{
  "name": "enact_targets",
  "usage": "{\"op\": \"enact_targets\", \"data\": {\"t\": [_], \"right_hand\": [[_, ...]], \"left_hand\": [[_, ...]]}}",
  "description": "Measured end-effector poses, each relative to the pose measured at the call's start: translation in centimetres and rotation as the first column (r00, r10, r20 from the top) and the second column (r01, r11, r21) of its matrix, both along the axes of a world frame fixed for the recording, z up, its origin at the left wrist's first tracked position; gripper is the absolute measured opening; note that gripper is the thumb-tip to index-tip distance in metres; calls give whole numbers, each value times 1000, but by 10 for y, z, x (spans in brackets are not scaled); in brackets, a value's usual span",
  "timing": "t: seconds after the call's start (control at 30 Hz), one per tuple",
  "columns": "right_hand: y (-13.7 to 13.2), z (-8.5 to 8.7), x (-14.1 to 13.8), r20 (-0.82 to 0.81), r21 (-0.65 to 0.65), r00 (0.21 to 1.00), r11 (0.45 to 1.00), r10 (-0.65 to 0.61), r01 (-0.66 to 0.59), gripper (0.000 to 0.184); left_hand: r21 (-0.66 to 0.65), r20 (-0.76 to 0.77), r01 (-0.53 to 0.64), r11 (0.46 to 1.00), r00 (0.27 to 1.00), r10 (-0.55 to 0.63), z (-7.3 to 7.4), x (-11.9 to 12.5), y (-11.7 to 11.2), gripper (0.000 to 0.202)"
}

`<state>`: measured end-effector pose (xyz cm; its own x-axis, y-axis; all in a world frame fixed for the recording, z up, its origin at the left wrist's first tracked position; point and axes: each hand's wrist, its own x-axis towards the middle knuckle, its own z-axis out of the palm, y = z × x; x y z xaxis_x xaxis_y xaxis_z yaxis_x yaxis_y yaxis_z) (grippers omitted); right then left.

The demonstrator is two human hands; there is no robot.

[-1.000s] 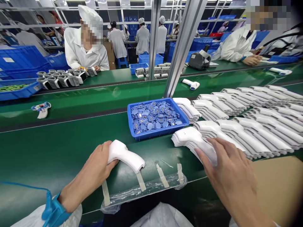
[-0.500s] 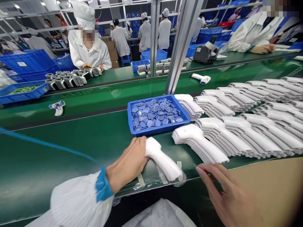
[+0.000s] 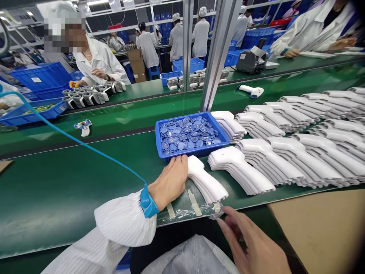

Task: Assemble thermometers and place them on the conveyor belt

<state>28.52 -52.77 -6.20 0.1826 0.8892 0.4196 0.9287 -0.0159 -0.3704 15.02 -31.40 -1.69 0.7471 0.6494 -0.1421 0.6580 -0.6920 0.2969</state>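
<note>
A short stack of white shells (image 3: 207, 185) lies near the front edge of the green bench (image 3: 71, 190), just on the near side of a blue tray (image 3: 157, 139). The left hand (image 3: 171, 179) is closed on the stack's left end, its thumb hidden. The right hand (image 3: 248, 236), at the near right, has a narrow gap between thumb and forefinger and holds nothing visible; whether it touches the clear plastic (image 3: 182, 214) under 3 tape strips (image 3: 195, 203) I cannot tell. Small blue pieces (image 3: 189, 133) fill the tray. To the right stand 2 rows of stacked shells (image 3: 302, 160), with brown cardboard (image 3: 322, 224) nearer. On the far left, a co-worker in white (image 3: 98, 61) leans beside grey-and-white units (image 3: 85, 97).
</note>
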Motion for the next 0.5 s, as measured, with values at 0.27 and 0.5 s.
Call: {"op": "enact_targets", "data": {"t": [0.27,0.5], "right_hand": [[23,-25,-18,34,21,997,997,-75,74,39],[-4,-3,19,-13,-22,992,992,-127,127,33]], "left_hand": [[-2,173,-14,1000,985,14,-16,-11,-4,34],[-35,45,11,999,999,-9,-4,25,-24,48]]}}
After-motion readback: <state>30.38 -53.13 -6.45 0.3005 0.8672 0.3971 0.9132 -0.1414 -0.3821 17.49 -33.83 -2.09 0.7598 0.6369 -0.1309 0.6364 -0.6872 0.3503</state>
